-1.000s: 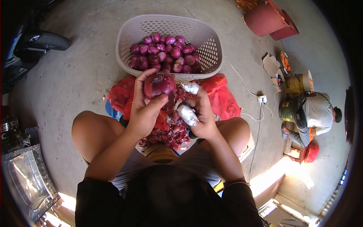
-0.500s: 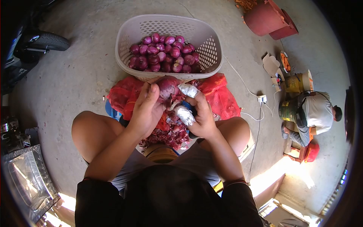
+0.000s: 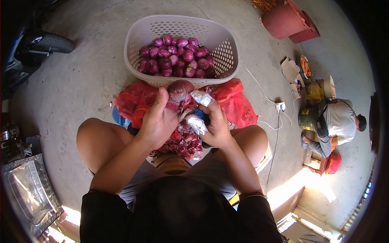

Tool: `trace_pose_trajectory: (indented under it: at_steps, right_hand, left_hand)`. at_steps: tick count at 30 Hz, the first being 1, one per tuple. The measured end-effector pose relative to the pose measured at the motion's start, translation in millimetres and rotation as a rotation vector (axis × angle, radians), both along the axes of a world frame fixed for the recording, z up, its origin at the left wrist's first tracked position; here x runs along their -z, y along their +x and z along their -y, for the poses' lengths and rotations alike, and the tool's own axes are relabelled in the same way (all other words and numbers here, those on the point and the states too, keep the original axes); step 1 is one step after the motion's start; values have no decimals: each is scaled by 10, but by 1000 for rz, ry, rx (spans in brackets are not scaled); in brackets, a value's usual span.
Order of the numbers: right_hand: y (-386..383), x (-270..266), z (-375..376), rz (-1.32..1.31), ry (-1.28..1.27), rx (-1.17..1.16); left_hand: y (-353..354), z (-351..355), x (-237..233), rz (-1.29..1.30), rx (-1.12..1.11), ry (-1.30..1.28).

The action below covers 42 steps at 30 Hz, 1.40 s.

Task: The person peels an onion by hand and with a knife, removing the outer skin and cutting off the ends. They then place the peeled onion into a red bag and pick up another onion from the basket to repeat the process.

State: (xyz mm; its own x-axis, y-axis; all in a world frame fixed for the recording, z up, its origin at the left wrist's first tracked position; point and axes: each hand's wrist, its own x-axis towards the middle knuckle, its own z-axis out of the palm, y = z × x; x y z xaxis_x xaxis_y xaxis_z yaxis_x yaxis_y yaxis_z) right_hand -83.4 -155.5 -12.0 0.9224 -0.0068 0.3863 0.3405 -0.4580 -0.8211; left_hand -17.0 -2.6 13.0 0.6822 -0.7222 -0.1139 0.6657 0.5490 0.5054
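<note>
A red onion (image 3: 180, 91) with loose, papery skin is in my left hand (image 3: 159, 121), whose thumb lies along its side. Close against its right side is my right hand (image 3: 216, 123), fingers bent. Silver foil (image 3: 201, 97) wraps a fingertip of that hand, and more foil (image 3: 196, 124) covers its thumb. Torn skin hangs from the onion between the two foil tips. Something dark shows inside my right hand, but I cannot make it out. Below lies a heap of onion peelings (image 3: 182, 146), partly hidden by my hands.
A grey perforated basket (image 3: 135, 28) of peeled red onions stands ahead. Red mesh bags (image 3: 235, 101) lie on both sides of my hands. To the right are a power strip (image 3: 280, 106) with cables, buckets (image 3: 320, 88) and a bent-over person (image 3: 340, 117). A motorcycle wheel (image 3: 52, 43) is at left.
The onion and both hands have shifted very slightly; the onion looks turned a little in my left hand. The foil-covered fingers stay beside it. Everything around is as before.
</note>
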Motion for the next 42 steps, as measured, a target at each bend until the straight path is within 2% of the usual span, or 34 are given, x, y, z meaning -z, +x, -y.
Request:
trace_pose_trajectory:
  at_steps: [2,8,14,17,26,28,29,33,42]
  right_hand:
    - [-14,-10,17,-24,-58,8]
    - [47,-8,-33,93,-3,-2]
    - [51,-30,-39,72,-38,43]
    - [33,-49,-55,5,22,32]
    - [35,63,-137,81,274,41]
    - [33,-40,-189,23,499,-35]
    - [46,67,-200,76,579,-41]
    - [28,13,-134,24,635,-157]
    - [46,-12,46,-59,614,67]
  left_hand:
    - [-4,3,29,24,-12,18]
    - [-46,20,-14,1,-19,1]
    - [-45,7,38,-23,10,-1]
    - [-46,7,41,-17,4,4]
    - [-53,8,42,-75,42,-19]
    - [-56,21,-7,-103,19,39]
    - [-54,13,-5,-103,24,41]
    - [-47,-3,21,-108,37,33]
    - [-31,-41,18,-44,87,109]
